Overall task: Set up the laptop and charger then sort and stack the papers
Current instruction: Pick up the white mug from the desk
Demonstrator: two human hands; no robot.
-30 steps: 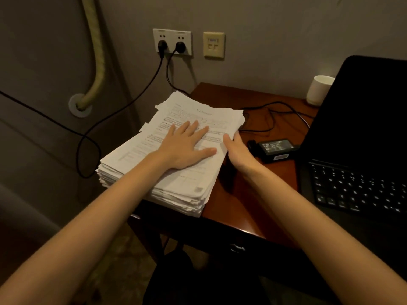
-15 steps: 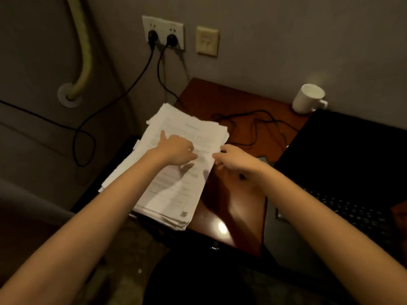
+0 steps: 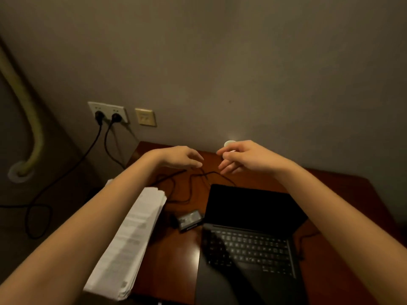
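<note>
A thick stack of printed white papers (image 3: 130,238) lies along the left edge of the reddish wooden table (image 3: 176,256), partly under my left forearm. An open black laptop (image 3: 248,230) with a dark screen sits to its right. Between them lies the black charger brick (image 3: 190,220), its cable (image 3: 189,186) looping over the table toward the wall socket (image 3: 108,112). My left hand (image 3: 180,158) and my right hand (image 3: 244,156) hover in the air above the far part of the table, fingers loosely relaxed, holding nothing.
A white mug (image 3: 229,143) stands at the back of the table, mostly hidden behind my right hand. Two black plugs sit in the socket; a beige wall plate (image 3: 145,117) is beside it. A yellowish pipe (image 3: 28,119) runs down the left wall.
Both hands have lifted off the paper stack and risen above the back of the table. The view has tilted up and shifted right, showing more wall and the whole laptop.
</note>
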